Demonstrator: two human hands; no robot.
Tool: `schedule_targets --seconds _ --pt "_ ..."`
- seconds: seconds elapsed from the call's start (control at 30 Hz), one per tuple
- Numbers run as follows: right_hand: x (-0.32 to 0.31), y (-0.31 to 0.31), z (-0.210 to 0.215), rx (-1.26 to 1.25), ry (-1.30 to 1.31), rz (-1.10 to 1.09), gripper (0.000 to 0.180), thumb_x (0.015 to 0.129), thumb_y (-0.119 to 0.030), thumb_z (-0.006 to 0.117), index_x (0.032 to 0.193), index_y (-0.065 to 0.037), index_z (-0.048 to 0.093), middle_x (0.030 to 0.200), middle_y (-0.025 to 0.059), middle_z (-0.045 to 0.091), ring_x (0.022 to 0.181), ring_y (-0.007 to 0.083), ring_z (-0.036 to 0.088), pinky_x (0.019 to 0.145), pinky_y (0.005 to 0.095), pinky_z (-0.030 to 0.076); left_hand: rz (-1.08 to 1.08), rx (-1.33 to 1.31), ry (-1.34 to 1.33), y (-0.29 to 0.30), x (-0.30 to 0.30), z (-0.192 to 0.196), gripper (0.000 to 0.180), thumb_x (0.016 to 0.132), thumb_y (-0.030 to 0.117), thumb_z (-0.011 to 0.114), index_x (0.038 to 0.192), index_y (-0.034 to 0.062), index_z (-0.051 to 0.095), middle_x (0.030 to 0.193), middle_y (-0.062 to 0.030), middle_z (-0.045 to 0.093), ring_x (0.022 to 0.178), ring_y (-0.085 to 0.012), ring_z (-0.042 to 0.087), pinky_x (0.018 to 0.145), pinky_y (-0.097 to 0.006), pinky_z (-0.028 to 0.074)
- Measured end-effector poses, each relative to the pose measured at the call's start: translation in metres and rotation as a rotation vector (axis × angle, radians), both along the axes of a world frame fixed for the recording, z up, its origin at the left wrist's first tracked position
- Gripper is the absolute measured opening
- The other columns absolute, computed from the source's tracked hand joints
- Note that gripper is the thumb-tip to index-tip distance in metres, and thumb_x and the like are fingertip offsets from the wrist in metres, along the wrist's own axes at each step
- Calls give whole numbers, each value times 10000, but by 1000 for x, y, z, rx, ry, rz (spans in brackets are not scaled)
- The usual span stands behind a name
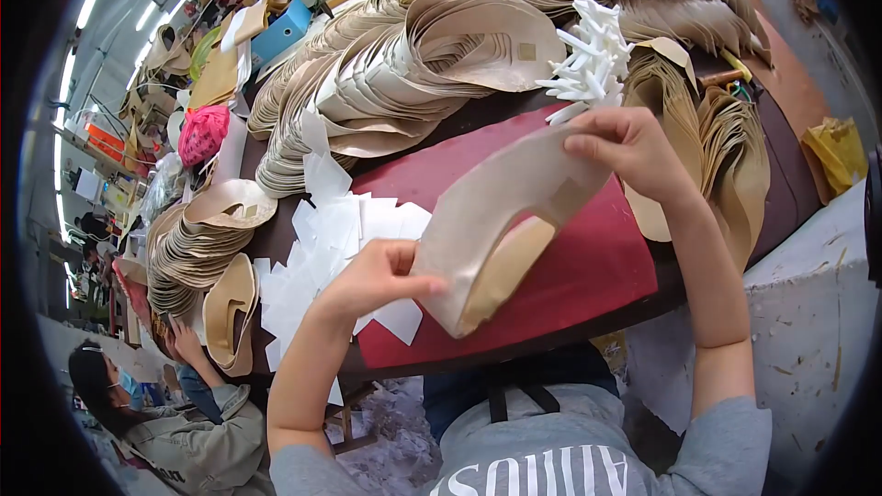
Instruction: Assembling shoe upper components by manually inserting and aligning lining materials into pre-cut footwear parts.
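Note:
A beige shoe-upper piece with a tan lining is held above a red mat. My left hand pinches its near left edge between thumb and fingers. My right hand grips its far right end. Loose white paper backing sheets lie scattered just left of my left hand. A cluster of white plastic pieces sits right behind my right hand.
Large fanned stacks of beige cut pieces fill the back of the table, more stand at the right and left. A pink bundle lies far left. Another person sits at the lower left.

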State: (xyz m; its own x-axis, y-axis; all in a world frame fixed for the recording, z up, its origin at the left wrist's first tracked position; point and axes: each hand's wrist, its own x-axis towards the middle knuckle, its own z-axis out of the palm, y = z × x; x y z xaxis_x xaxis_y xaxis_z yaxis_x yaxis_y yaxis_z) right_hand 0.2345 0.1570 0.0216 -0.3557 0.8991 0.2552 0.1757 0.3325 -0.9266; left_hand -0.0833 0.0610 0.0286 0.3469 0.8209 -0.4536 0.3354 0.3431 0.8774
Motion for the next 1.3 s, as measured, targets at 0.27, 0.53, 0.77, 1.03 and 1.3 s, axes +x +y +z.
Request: schedule_targets --seconds 0.27,0.53,0.77,1.03,1.3 --pt "-33 -30 43 867 -270 -232 358 791 -126 703 1128 -24 640 1130 93 631 1022 220 569 946 326 435 -104 1258 504 -25 21 -7 109 820 37 666 927 16 669 785 -19 645 737 -114 561 764 -220 452" --pt "-52 -55 -8 144 -195 -72 247 826 -141 701 1033 -17 645 933 53 662 774 138 583 714 246 478 402 489 -268 -8 45 -36 182 931 80 551 1090 17 613 930 -47 639 792 -116 573 768 -212 445" --pt "-82 -65 -47 -495 453 98 109 864 -97 672 911 -5 639 790 45 615 664 71 521 557 185 430 611 200 -624 4 66 -44 243 976 146 515 1180 25 567 1024 -61 631 875 -111 581 783 -218 452" --pt "-72 -63 -63 -740 604 73 201 928 -191 590 963 -1 647 812 42 626 695 78 531 632 207 446 628 197 -612 -3 80 -59 284 997 196 484 1216 35 566 1049 -60 640 968 -99 566 840 -230 446" --pt "-45 -84 -16 177 63 -149 248 860 -169 607 1042 -9 658 1163 110 588 962 196 558 908 314 430 410 464 -309 -13 69 -59 253 926 137 542 1149 40 614 1007 -79 660 970 -160 586 910 -260 423"
